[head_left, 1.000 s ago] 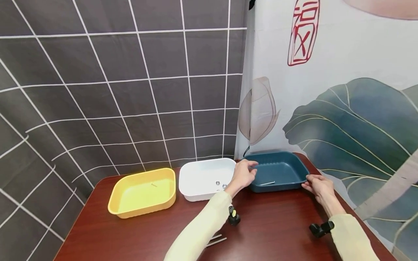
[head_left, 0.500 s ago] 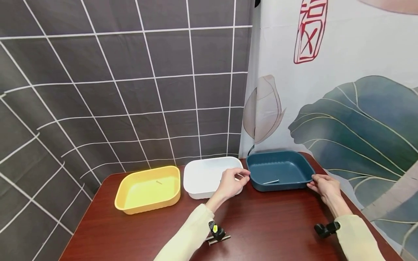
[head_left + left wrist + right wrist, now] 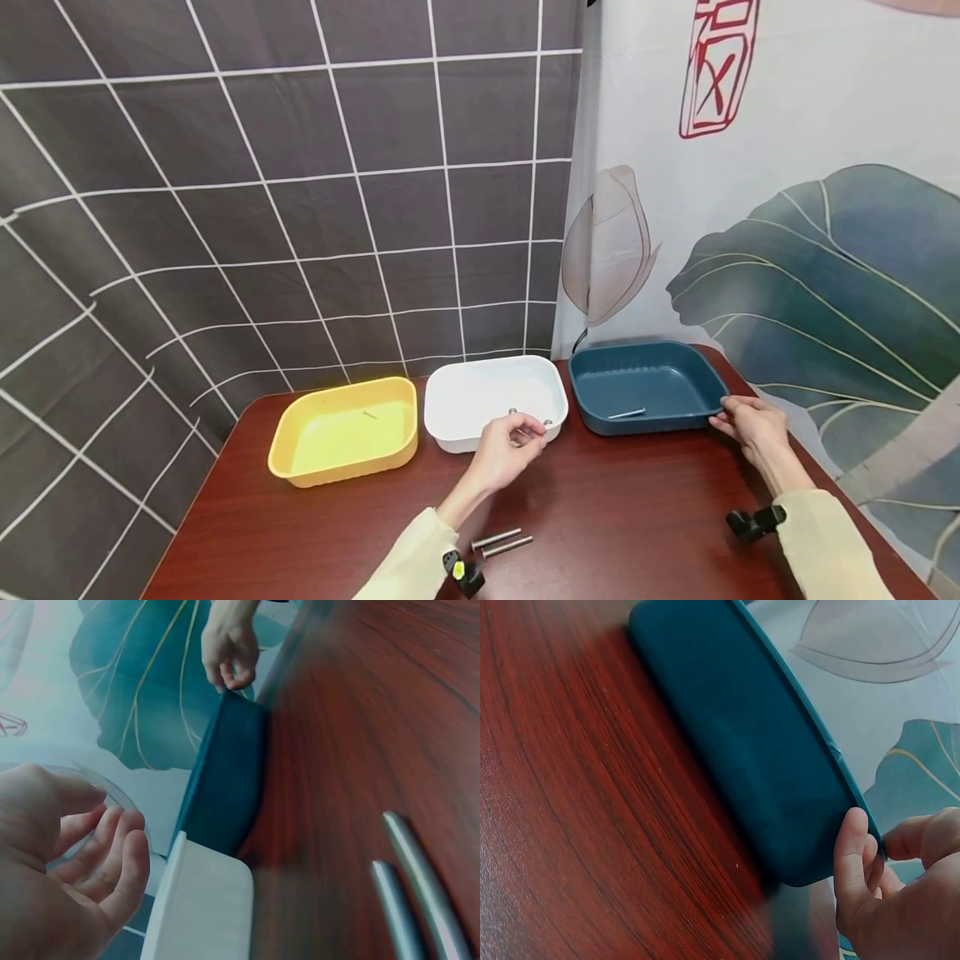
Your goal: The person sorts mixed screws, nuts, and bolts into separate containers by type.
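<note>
My right hand pinches the near right corner of the dark blue tray's rim between thumb and fingers. A single silver bolt lies inside that tray. My left hand hovers at the front edge of the white tray, fingers loosely bent. In the left wrist view nothing shows between its fingers. Small metal nuts sit in the white tray, partly hidden by the hand. Two silver bolts lie side by side on the table near my left wrist.
At the left stands a yellow tray with one small thin screw-like piece in it. The three trays form a row along the back of the reddish-brown table. Hanging cloths rise behind them.
My left hand has moved left and toward me, from the blue tray's left edge to the white tray's front. The right hand keeps its place on the blue rim. The head view shifted slightly.
</note>
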`<state>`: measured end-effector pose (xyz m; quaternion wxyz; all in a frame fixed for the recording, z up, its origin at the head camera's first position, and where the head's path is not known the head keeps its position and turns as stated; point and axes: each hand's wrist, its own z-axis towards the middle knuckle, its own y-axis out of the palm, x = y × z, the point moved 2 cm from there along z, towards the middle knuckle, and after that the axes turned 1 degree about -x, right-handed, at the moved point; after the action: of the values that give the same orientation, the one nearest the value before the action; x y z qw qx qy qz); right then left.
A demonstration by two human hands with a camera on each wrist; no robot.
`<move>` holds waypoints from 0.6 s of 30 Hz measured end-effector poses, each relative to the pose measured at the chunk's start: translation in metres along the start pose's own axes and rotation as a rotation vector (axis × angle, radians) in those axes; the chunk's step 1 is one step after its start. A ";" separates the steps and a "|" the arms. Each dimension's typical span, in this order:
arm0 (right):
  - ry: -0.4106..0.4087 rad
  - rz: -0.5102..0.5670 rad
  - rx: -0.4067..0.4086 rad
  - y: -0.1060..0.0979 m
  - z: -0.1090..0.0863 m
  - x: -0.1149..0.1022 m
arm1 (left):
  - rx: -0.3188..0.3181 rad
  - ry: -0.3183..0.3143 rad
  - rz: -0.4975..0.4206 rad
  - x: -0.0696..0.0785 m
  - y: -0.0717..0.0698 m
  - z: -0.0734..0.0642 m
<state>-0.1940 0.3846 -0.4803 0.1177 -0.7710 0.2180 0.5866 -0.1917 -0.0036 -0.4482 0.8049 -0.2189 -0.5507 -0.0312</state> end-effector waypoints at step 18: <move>0.025 0.012 0.002 0.000 0.003 -0.001 | -0.001 -0.058 0.105 -0.033 -0.017 -0.057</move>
<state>-0.1966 0.3865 -0.4802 0.1124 -0.7769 0.2245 0.5774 -0.1596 -0.0477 -0.4894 0.7890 -0.2486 -0.5615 0.0171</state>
